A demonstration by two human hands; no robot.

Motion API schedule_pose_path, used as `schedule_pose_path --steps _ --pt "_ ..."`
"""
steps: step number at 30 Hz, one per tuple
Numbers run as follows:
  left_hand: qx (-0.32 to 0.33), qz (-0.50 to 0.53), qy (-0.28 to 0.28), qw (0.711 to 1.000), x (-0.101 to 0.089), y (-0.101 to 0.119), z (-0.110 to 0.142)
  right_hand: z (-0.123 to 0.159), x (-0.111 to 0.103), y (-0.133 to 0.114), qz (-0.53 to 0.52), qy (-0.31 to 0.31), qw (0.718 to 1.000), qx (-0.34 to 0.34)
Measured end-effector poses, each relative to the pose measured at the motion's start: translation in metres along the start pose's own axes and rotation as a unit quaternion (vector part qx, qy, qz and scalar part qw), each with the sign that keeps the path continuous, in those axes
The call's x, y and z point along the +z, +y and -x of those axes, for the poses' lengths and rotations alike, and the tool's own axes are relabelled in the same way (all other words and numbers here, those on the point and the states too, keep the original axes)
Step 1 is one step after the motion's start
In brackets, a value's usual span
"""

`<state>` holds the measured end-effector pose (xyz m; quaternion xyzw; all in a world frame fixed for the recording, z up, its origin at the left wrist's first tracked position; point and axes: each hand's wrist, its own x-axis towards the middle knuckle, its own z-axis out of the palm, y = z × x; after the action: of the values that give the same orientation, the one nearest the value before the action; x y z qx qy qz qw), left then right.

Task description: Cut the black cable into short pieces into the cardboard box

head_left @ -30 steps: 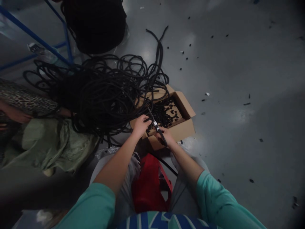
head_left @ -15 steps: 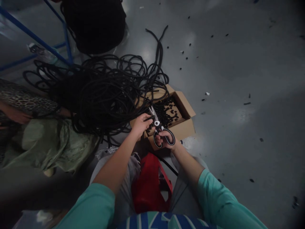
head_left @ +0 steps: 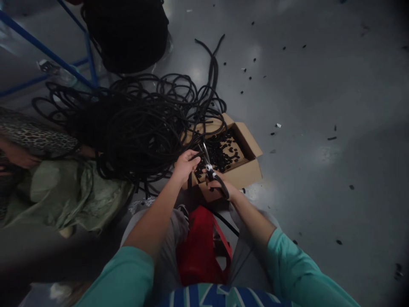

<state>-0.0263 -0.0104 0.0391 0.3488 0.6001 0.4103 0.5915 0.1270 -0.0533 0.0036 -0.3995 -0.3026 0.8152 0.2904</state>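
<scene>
My right hand (head_left: 220, 185) is closed around the handles of a pair of scissors (head_left: 209, 167) with black and white grips; the blades point away from me, parted, over a cardboard box (head_left: 247, 174). Just left of the blades, my left hand (head_left: 186, 165) pinches a black cord (head_left: 197, 154) between thumb and fingers. Many short black cut pieces (head_left: 225, 155) lie inside the box. A big tangle of black cord (head_left: 140, 123) is heaped to the left, some of it draped over the box's far left edge.
Between my legs stands a red plastic container (head_left: 196, 251). Another person's hand (head_left: 19, 153) is at the left, near green fabric (head_left: 64, 192). A large black bundle (head_left: 126, 34) and a blue metal frame (head_left: 41, 44) stand beyond. Black scraps dot the grey floor (head_left: 319, 94).
The scissors have turned so that they show more edge-on. My left hand has shifted slightly left, away from the blades, with the cord in it.
</scene>
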Motion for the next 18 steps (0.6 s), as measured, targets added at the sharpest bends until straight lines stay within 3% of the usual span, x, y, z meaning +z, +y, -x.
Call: schedule_pose_path --steps 5,10,14,18 --pt "0.015 -0.047 0.025 0.998 -0.002 -0.002 -0.003 -0.006 0.0 0.005 0.117 0.081 0.989 -0.036" --pt "0.07 -0.165 0.033 0.983 -0.005 -0.014 -0.007 -0.012 -0.005 0.013 0.168 0.131 0.974 -0.074" --pt "0.121 -0.244 0.031 0.962 -0.008 -0.021 -0.01 -0.01 -0.005 0.01 0.159 0.131 0.977 -0.051" --pt "0.131 -0.267 0.038 0.954 -0.01 -0.024 -0.013 -0.005 0.001 0.003 0.113 0.124 0.986 -0.002"
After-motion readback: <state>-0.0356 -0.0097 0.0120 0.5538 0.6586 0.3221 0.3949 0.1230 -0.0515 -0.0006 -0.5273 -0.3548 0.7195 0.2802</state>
